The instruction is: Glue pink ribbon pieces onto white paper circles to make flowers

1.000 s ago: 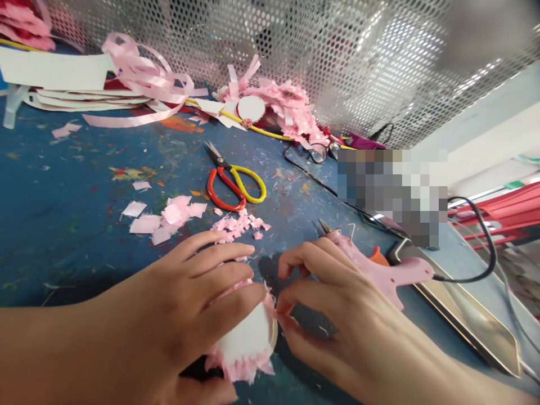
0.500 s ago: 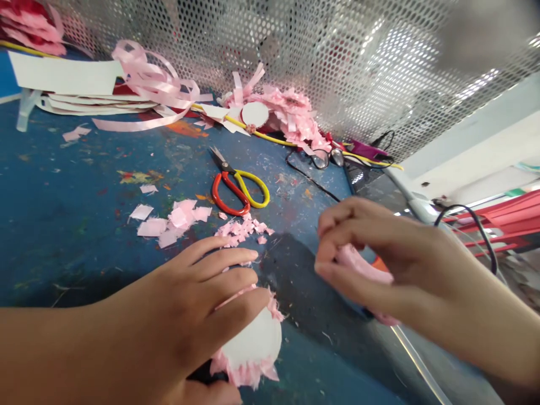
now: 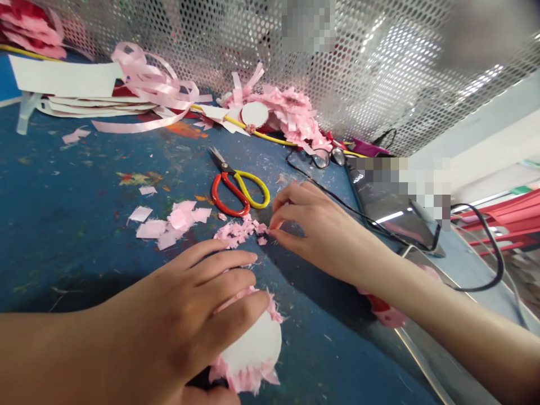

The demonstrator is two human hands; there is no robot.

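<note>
My left hand (image 3: 202, 298) lies over a white paper disc (image 3: 257, 343) with frayed pink ribbon pieces around its edge, holding it between fingers and thumb. Part of the disc is hidden under the fingers. My right hand (image 3: 310, 225) has its thumb and index fingertip drawn together at the right end of a small heap of tiny pink scraps (image 3: 236, 232). What sits in that pinch is too small to make out. Red-and-yellow-handled scissors (image 3: 236, 188) lie just beyond the heap. Larger pink ribbon squares (image 3: 175, 222) are scattered to its left.
Pink ribbon loops (image 3: 156, 90), stacked white cards (image 3: 63, 76) and a pink ribbon flower (image 3: 291, 112) line the back, along a perforated metal panel (image 3: 202, 45). Eyeglasses (image 3: 323, 158) and a black device (image 3: 392, 208) with a cable are at right. Something pink and red (image 3: 388, 312) lies under my right forearm.
My right hand has moved left and forward, from the pink item at the right to the tiny scraps. My left hand and the disc have hardly moved.
</note>
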